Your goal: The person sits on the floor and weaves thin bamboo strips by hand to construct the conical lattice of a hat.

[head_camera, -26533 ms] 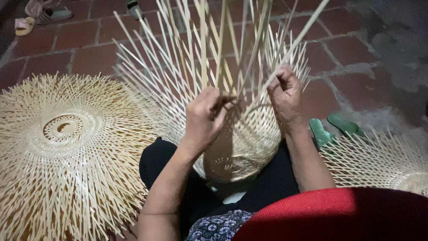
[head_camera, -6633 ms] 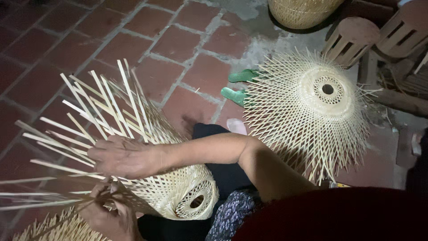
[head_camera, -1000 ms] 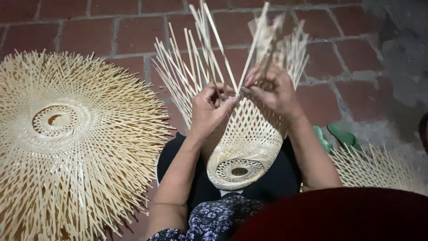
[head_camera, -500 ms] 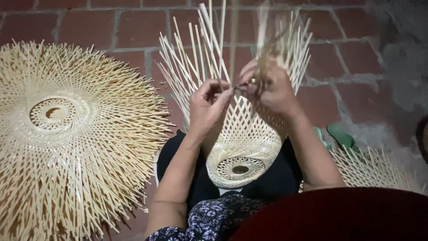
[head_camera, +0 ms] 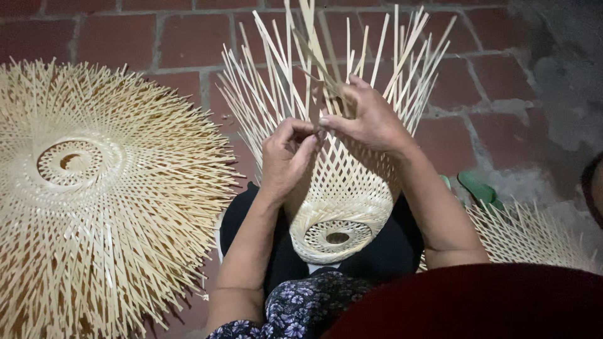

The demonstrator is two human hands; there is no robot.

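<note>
Hands weaving half-made bamboo basket, braced on lap.

Head view: basket (head_camera: pixel 339 207) propped base-down against dark trousers (head_camera: pixel 377 257), ringed bottom toward body, loose strips (head_camera: pixel 377 56) fanning up and away, so open ends stay within reach of both hands. Left hand (head_camera: pixel 286 157) curled nearly closed, thumb and fingertips pinching 1 strip at woven edge, seemingly to pin last crossing in place. Right hand (head_camera: pixel 370 119) half open, fingers spread over crossing strips, thumb pressing 1 strip sideways; exact strip held hard to tell among overlaps. Hands almost touching, working same spot on rim. Flat woven disc (head_camera: pixel 81 188) spread on brick floor (head_camera: pixel 125 37) at left, well apart from basket; another woven piece (head_camera: pixel 534 238) at lower right, beside green sandals (head_camera: pixel 477 187), all near enough to reach.
</note>
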